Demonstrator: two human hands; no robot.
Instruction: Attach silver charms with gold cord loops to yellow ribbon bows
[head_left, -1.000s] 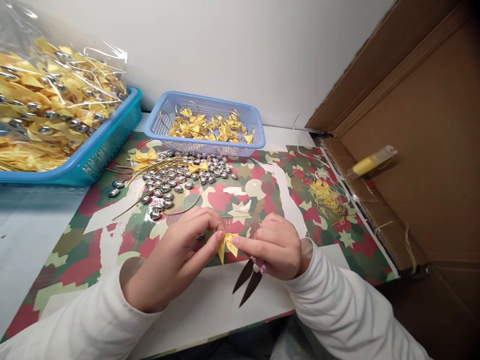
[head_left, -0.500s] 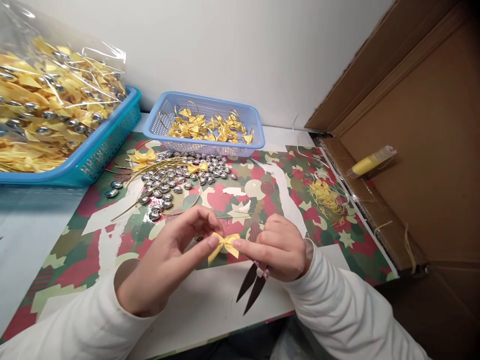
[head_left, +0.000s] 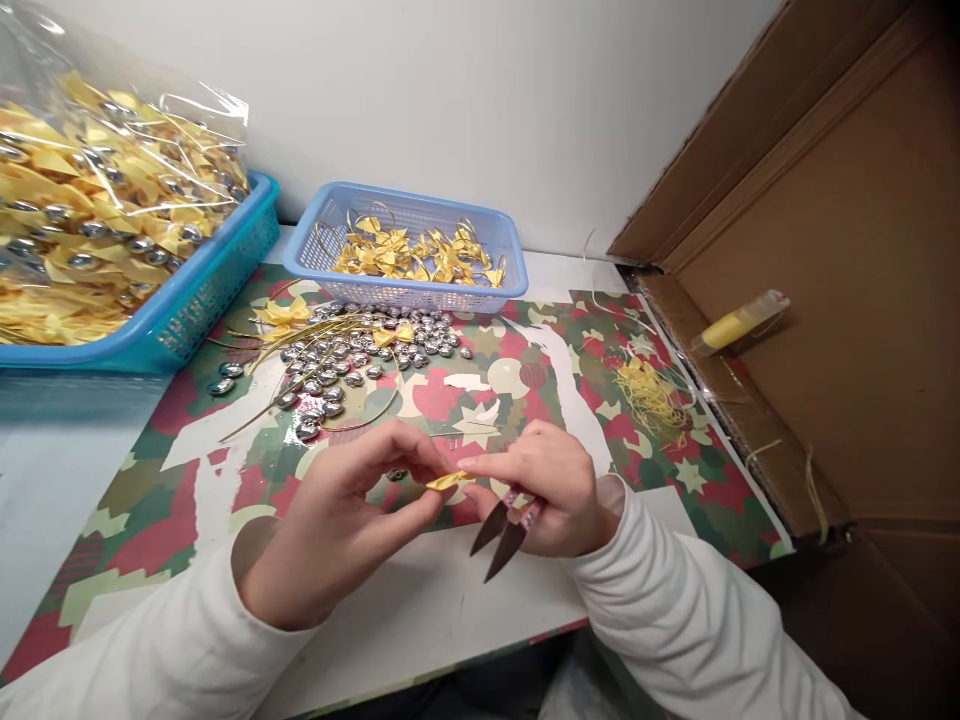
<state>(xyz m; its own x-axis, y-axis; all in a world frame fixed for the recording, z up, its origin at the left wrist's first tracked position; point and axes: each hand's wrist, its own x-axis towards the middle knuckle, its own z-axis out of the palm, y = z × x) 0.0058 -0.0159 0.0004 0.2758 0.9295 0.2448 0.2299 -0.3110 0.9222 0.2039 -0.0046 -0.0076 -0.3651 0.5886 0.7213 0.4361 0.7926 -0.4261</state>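
Nearest: left hand point(head_left: 337, 520) and right hand point(head_left: 544, 490) meet low over the surface point(head_left: 420, 610), both in white sleeves. Yellow ribbon bow point(head_left: 445, 481) sits between them, pinched at its left end by the left thumb and forefinger, with the right forefinger tip touching its right end. The right grip is also closed around dark snips point(head_left: 501, 528), blades pointing down-left below the bow. Beyond: patterned mat point(head_left: 540, 390), silver beads point(head_left: 352, 355) in a loose pile, yellow thread scraps point(head_left: 651, 392) to the right. Farthest: light blue basket point(head_left: 409, 290) of bows, teal basket point(head_left: 202, 300) with a bagged lot, cardboard box point(head_left: 840, 280).
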